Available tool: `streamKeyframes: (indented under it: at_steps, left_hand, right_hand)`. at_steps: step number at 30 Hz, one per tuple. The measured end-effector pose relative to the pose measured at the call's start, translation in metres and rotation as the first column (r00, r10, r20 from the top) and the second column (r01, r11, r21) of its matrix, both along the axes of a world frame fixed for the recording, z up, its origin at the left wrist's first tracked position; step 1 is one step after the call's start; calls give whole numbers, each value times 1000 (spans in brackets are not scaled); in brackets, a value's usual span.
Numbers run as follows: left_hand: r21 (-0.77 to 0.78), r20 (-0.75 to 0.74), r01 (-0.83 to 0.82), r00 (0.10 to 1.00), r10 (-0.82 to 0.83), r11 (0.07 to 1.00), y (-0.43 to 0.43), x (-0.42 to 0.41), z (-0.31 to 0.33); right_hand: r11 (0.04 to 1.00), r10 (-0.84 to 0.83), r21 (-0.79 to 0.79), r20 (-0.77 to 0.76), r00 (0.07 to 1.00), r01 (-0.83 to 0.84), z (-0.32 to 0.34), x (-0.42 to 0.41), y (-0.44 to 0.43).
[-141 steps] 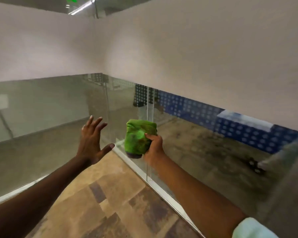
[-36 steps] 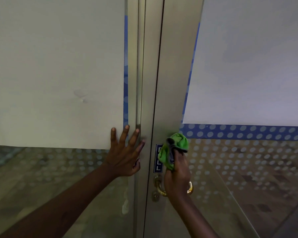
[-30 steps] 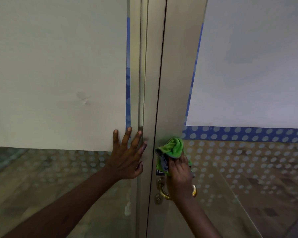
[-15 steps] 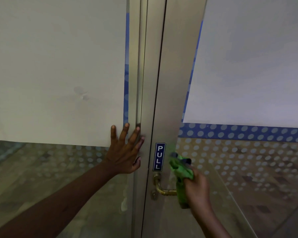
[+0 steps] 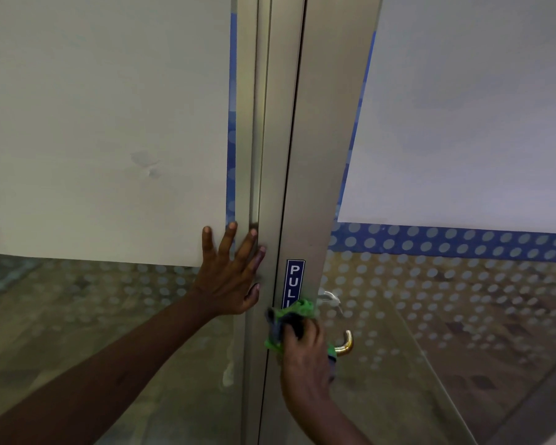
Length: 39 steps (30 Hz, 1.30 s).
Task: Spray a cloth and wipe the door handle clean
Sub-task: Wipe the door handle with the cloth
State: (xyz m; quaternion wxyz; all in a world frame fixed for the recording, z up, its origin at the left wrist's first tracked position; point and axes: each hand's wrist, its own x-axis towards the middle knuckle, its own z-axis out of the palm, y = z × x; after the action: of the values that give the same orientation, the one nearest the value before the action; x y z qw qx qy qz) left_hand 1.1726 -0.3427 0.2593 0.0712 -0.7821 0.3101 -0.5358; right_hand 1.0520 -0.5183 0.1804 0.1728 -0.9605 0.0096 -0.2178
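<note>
A brass lever door handle sticks out of the metal door stile, only its curved right end showing. My right hand is shut on a green cloth and presses it over the handle's inner part, close to the stile. The cloth bunches out above and to the left of my fingers. My left hand lies flat with fingers spread on the fixed panel and frame, left of the door edge. No spray bottle is visible.
A blue PULL sticker sits on the metal stile just above the cloth. A silver handle shows through the dotted glass on the far side. Frosted white film covers the upper glass on both sides.
My right hand has slid the cloth leftward along the handle, from its outer end half a second ago to the part near the stile. The left hand has stayed flat on the frame.
</note>
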Motion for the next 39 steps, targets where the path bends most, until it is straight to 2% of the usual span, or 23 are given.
streamKeyframes:
  at_steps: [3,7,12,16,21,26,31,35,39]
  left_hand:
    - [3,20,0,1000,0,1000,1,1,0]
    - [-11,47,10,999,-9,1000,1,2,-1]
    - [-43,55,18,998,-15,999,-1,6,-4]
    - [-42,50,13,999,-11,999,0,8,-4]
    - [-19,51,2,999,-1,1000,1,9,-4]
    - [-9,74,5,997,-4,1000,3,11,-5]
    - [23,82,7,997,-9,1000,8,11,-5]
    - [12,76,3,997,-4,1000,9,10,-6]
    - [3,79,3,997,-3,1000,8,9,-5]
  right_hand:
    - [966,53,-255,17,998,-47,-13,1,8]
    - [916,-15,-401,-81,997,-19,-13,3,8]
    - [856,73,-495,-171,983,-150,-18,12,-3]
    - [748,186,-641,-43,982,-170,-28,19,-12]
    - [535,402,-810,-6,916,-240,-38,17,-36]
    - [430,546,-862,11,837,-269,-36,17,-58]
    - [367,661,-878,12,750,-309,-32,16,-84]
    - [353,733,-876,41,679,-328,-25,14,-108]
    - [340,754,-862,11,657,-376,-20,17,-134]
